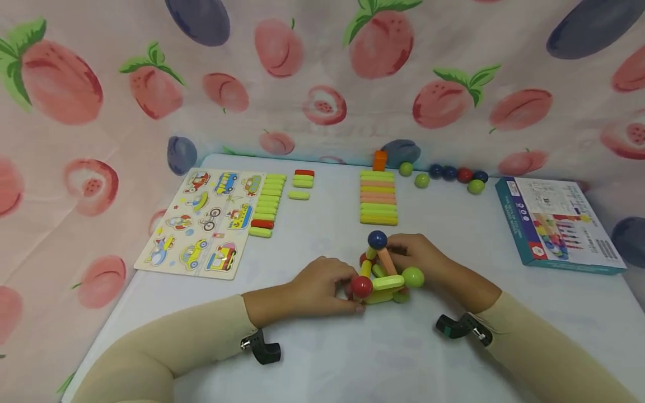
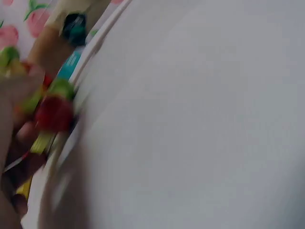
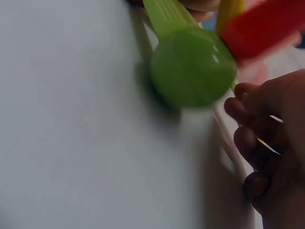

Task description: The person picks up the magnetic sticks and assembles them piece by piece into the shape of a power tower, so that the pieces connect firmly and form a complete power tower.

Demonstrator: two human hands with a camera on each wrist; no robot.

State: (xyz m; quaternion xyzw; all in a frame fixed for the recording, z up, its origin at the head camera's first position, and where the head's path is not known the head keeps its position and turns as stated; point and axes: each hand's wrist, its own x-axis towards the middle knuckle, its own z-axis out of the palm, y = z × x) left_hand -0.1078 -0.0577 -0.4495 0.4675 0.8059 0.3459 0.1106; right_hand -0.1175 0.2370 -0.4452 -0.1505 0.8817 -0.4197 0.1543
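Observation:
A small frame of coloured sticks and balls stands on the white table, with a blue ball (image 1: 377, 239) on top and a red ball (image 1: 361, 286) and a green ball (image 1: 413, 277) at its near corners. My left hand (image 1: 322, 288) grips its left side by the red ball, thumb low in front. Behind its right side is my right hand (image 1: 420, 254), its fingertips partly hidden by the frame. In the right wrist view a green ball (image 3: 193, 67) is close, and the right hand (image 3: 271, 138) has bent fingers beside it. The left wrist view is blurred around a red ball (image 2: 55, 113).
A picture puzzle board (image 1: 201, 224) lies at the left, beside a column of green and red sticks (image 1: 267, 201). More sticks (image 1: 378, 197) lie in a stack behind the frame. Several loose balls (image 1: 449, 173) line the back edge; a box (image 1: 559, 224) lies at the right.

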